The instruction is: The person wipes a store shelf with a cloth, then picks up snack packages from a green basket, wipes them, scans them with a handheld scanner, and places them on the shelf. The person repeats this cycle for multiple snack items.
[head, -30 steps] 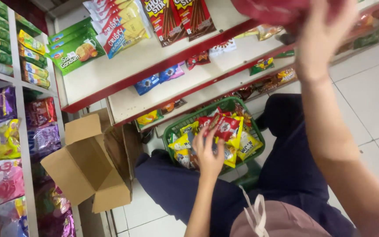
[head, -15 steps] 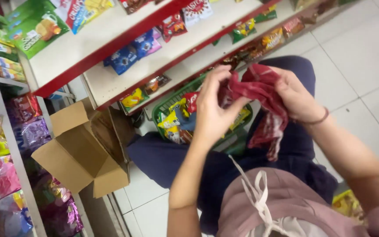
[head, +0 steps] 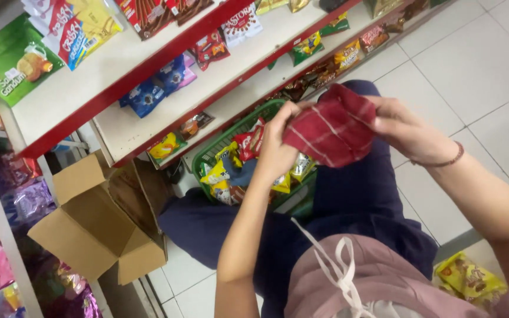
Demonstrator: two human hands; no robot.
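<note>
Two hands, one red cloth

Both hands were closed on a red checked cloth [head: 332,126], held bunched over the lap of the seated person. The left hand [head: 278,147] pinched its near edge, and the right hand [head: 405,131] gripped the far side, so the cloth hung between them above the green basket [head: 219,150] of snack packets on the floor. An open cardboard box [head: 92,227] stood to the left, beside the red-edged shelf [head: 148,65].

Folding it neatly would probably call for matching the corners first, keeping the fabric taut between both grips, and holding it clear of the packets below so that no loose edge snagged the basket rim.
</note>
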